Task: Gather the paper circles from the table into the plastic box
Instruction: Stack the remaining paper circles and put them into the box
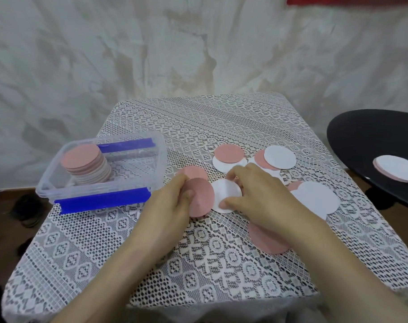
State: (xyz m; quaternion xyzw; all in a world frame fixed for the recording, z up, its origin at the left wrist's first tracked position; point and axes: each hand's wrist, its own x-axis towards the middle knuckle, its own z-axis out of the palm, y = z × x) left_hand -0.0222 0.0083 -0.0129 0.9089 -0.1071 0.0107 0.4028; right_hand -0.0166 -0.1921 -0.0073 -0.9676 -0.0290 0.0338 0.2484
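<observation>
Paper circles (279,157), pink and white, scattered flat across the lace-covered table (198,264); more stacked in the plastic box (100,173) at left. Both forearms reaching forward, palms down. Left hand (172,201) pinching a pink circle (201,200); right hand (252,194) with curled fingers pressing a white circle (226,194)

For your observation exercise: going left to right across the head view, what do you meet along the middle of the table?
plastic box → left hand → pink circle → white circle → right hand → large white circle → black round seat
</observation>
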